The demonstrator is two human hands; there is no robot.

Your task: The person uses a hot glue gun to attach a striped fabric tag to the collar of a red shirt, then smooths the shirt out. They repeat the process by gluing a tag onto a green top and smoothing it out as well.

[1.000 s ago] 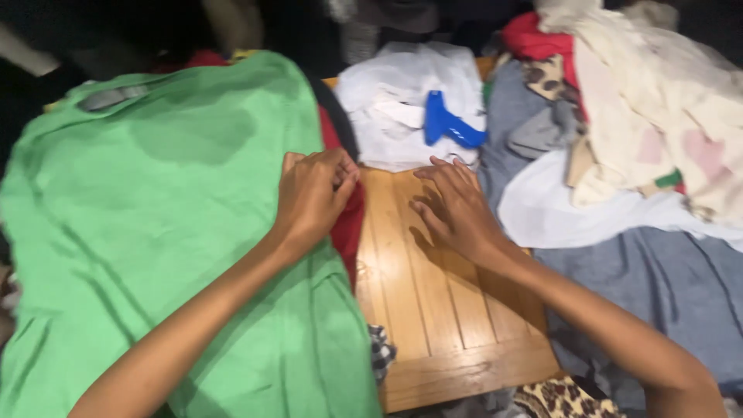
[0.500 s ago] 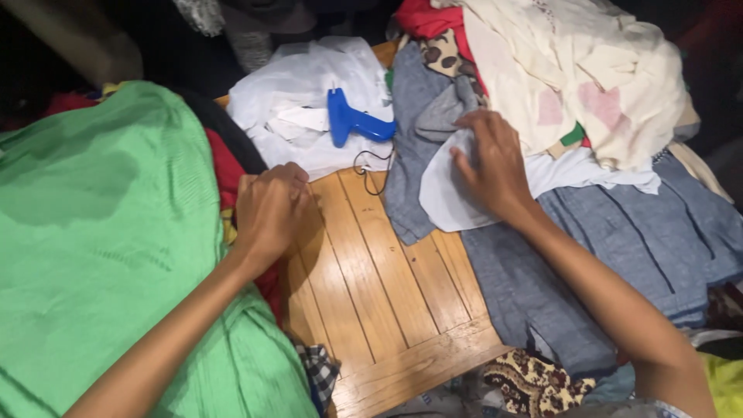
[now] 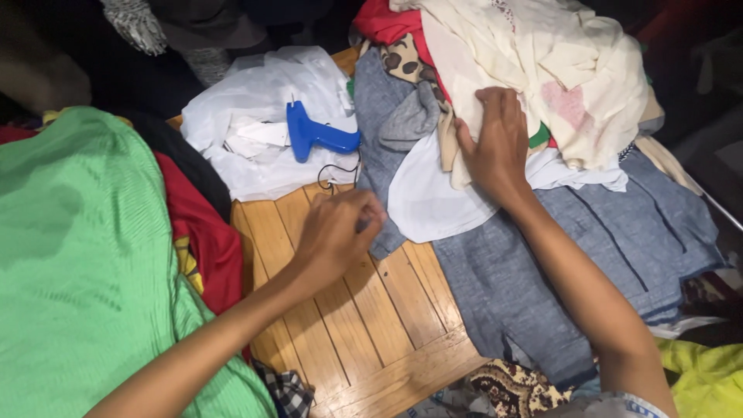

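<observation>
Two hands are on the clothes pile here: the left hand (image 3: 338, 232) is curled nearly closed and the edge of the grey-blue garment (image 3: 534, 255) looks pinched in it, while the right hand (image 3: 495, 139) is laid flat and spread on the cream cloth (image 3: 557, 70) just above. The garment is spread under the right forearm, over the wooden tabletop (image 3: 364, 325). It would likely be found light, soft and floppy, so it's probably best gripped at a hem or seam.
</observation>
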